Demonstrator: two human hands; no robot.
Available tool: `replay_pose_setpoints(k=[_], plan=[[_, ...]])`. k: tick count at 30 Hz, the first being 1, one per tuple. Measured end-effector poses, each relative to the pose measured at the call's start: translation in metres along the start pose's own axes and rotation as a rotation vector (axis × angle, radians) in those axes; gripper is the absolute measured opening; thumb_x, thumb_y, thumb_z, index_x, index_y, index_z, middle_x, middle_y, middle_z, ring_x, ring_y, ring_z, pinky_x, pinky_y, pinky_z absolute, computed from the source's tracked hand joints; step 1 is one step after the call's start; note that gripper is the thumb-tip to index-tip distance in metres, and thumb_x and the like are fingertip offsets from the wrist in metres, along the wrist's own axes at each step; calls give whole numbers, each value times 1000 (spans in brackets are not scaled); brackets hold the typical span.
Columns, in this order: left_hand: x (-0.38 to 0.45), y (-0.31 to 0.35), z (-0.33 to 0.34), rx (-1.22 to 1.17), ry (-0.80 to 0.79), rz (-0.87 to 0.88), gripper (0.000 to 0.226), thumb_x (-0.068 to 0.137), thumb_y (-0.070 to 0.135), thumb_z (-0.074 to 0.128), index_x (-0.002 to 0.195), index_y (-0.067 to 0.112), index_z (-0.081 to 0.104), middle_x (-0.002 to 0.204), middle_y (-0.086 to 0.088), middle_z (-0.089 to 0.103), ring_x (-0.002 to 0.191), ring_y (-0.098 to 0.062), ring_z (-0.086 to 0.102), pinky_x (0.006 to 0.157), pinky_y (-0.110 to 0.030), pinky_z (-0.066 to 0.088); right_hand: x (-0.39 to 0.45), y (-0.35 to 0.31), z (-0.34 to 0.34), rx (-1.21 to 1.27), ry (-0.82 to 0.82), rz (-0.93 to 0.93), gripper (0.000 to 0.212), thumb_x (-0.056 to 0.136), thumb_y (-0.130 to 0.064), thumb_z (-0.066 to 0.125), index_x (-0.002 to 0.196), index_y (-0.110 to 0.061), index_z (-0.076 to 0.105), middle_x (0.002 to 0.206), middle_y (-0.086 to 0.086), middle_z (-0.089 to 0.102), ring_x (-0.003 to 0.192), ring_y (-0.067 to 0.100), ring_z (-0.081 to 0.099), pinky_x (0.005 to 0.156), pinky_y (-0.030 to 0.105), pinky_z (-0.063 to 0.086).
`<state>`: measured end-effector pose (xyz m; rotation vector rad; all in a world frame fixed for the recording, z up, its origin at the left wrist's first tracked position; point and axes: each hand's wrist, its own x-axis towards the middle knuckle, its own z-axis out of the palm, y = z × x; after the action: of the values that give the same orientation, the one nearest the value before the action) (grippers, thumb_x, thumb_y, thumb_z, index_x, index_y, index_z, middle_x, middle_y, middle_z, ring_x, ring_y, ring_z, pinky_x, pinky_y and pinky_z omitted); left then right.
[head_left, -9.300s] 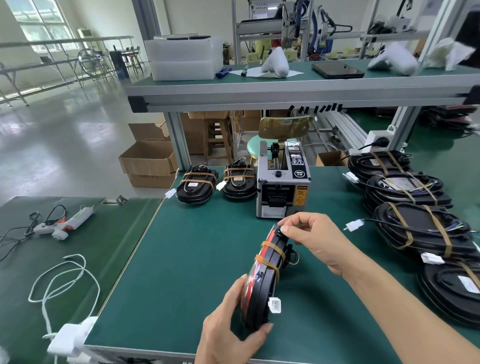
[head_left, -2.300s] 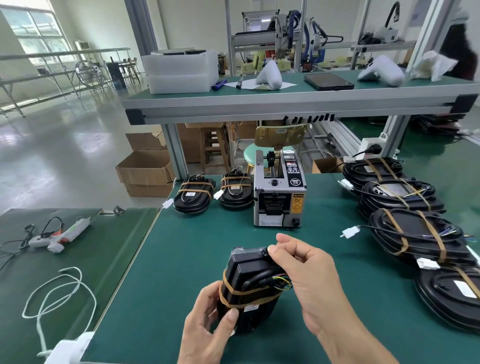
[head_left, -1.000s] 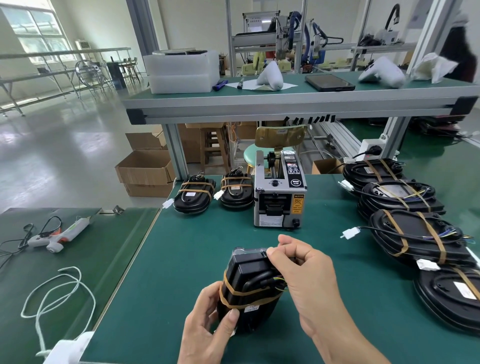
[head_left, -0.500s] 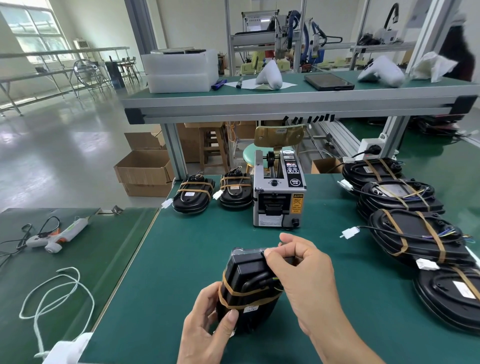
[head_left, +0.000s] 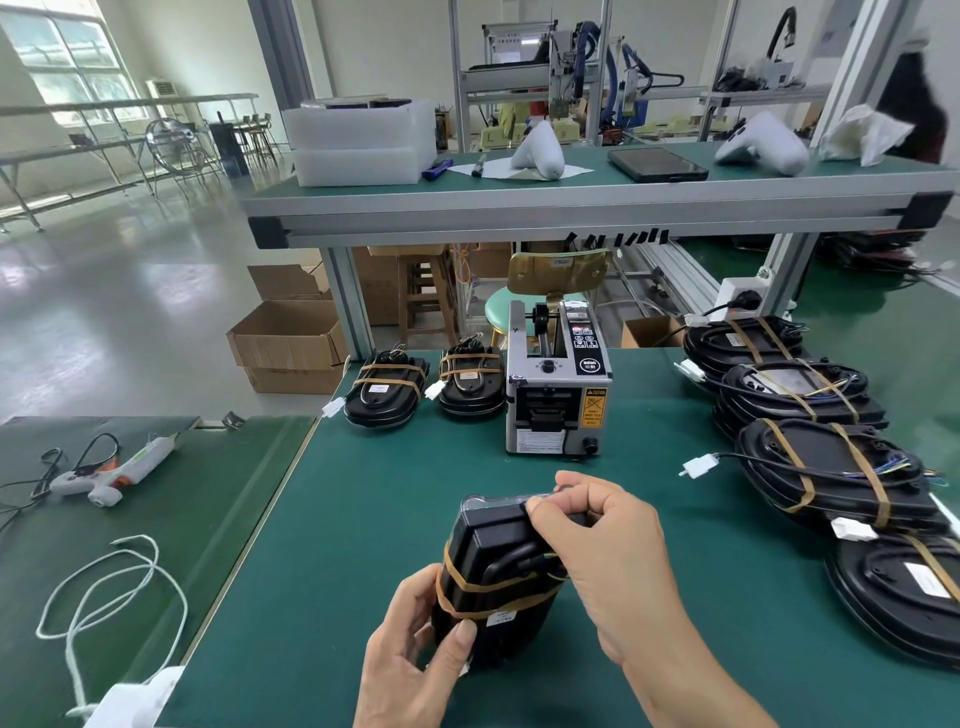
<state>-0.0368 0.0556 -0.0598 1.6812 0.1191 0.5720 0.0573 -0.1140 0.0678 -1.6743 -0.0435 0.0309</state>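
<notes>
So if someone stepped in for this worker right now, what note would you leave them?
Left hand: grips the lower end of the black unit, stood on end on the green mat.
Right hand: pinches at its top edge, by a clear strip.
Done: two banded units lie left of the tape dispenser.
Left: probably finish this top edge, then work through the pile on the right.

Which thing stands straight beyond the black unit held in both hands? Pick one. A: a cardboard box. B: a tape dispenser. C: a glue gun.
B: the tape dispenser stands upright on the bench right behind the black unit, which the left hand and right hand hold.
</notes>
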Motion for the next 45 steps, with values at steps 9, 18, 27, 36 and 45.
replay_pose_setpoints(k=[9,18,27,36,45], plan=[[1,2,1,-8,-9,4,50,85,37,80,133,36,67,123,-8,77,107,-21,75,90,-20,58,-1,-4,-5,-26,-7,7,18,63,-46,77,69,-30,78,111,-20,68,105,-5,65,98,38,54],[0,4,1,-4,-9,19,50,84,38,80,132,37,67,123,-7,77,110,-21,75,95,-19,56,0,2,-7,92,-3,104,11,80,-22,85,82,-23,74,104,-17,74,96,8,71,85,33,57],[1,2,0,2,-27,1,52,85,38,80,135,33,66,124,-8,77,111,-22,75,95,-21,56,0,-5,-8,141,-134,146,27,83,-27,86,106,-29,72,108,-9,71,96,2,66,82,19,46],[0,2,1,26,-22,15,50,84,37,78,133,36,66,124,-6,77,112,-19,74,94,-20,57,7,-3,-11,255,-188,214,20,92,-11,76,107,-25,75,101,1,67,92,14,62,82,26,46],[1,3,-2,-7,-41,-93,60,85,56,83,136,29,66,126,-11,76,113,-22,74,93,-21,56,15,8,-14,322,-189,225,20,104,-13,60,106,-24,77,106,0,78,95,14,71,83,27,50]])
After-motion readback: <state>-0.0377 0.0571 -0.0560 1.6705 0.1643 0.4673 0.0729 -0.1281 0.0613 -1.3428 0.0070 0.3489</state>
